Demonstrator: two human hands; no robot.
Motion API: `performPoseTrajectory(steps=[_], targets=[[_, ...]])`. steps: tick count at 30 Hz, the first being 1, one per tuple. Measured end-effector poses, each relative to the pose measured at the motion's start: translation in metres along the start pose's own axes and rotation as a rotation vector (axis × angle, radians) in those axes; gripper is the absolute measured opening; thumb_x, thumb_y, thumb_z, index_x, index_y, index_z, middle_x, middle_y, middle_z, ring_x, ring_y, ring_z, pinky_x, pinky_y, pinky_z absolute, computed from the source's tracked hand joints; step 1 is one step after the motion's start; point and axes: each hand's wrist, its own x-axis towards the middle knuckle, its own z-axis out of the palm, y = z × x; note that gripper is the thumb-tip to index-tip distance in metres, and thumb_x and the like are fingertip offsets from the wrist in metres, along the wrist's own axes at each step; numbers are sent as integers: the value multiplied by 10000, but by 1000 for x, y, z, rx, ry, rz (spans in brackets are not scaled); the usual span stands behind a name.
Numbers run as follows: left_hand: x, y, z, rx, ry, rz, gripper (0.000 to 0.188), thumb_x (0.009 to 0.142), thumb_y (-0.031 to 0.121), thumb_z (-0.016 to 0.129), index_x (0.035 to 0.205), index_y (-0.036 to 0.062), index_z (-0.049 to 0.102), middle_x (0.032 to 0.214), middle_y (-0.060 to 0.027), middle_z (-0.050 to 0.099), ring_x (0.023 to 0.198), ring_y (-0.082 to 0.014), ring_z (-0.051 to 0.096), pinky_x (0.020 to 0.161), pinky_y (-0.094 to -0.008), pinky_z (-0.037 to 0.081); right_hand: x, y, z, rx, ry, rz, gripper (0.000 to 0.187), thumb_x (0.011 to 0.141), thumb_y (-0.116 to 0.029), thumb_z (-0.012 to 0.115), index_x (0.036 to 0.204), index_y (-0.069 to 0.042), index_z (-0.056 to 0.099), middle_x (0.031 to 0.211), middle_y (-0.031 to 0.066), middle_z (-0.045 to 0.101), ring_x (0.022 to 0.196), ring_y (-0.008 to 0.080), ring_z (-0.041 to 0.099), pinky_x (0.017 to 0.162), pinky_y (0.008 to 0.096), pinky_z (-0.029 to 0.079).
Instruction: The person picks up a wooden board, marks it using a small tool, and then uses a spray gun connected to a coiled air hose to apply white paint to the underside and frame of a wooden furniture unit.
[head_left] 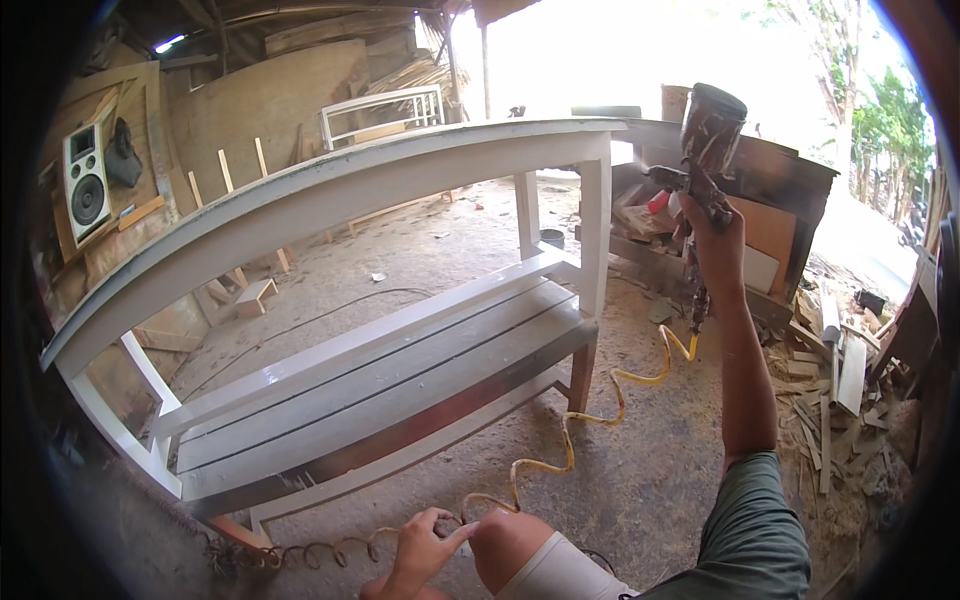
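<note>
My right hand [716, 222] is raised at the right, wrapped round the handle of a spray gun [690, 182]. A paint-smeared cup [714, 108] sits on top of the gun, and its nozzle points left toward the bench's top corner. From the handle a coiled yellow air hose [566, 440] drops and runs down to my left hand [425, 545], whose curled fingers close on it beside my knee. A long slatted wooden bench [380, 385], mostly coated white, stands before me. Reddish-brown wood shows along its front seat edge [400, 425] and right front leg [582, 375].
Scrap wood [835, 350] litters the ground at the right, near a dark-topped bin [780, 225] filled with offcuts. A speaker [87, 180] hangs at the left wall. A white frame [385, 112] and a small stool [256, 298] stand beyond the bench. Hose coils [300, 555] lie lower left.
</note>
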Motion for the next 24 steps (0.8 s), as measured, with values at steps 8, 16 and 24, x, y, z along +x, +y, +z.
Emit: performPoseTrajectory(steps=[8,16,24], targets=[[2,10,5,-70,42,-6,608,748,531,851,1012,2,707,848,-163,708,746,-270,698,705,-380,547,23,25,-3,-19,95,-75,211,956,-215,694,1016,-17,731,658,10,645,427,44,504,354,225,354],[-18,-8,6,-145,161,-76,557,755,474,869,998,0,705,728,-124,686,657,-218,679,637,-349,537,-14,-4,28,50,38,13,234,933,-243,717,986,-16,704,690,13,655,459,48,538,368,221,375],[-55,-18,-12,-290,301,-157,507,785,430,856,1032,14,704,679,-101,661,625,-189,653,598,-339,517,-73,-65,62,142,-86,73,187,953,-195,686,1004,-15,700,718,22,674,484,47,544,384,207,380]])
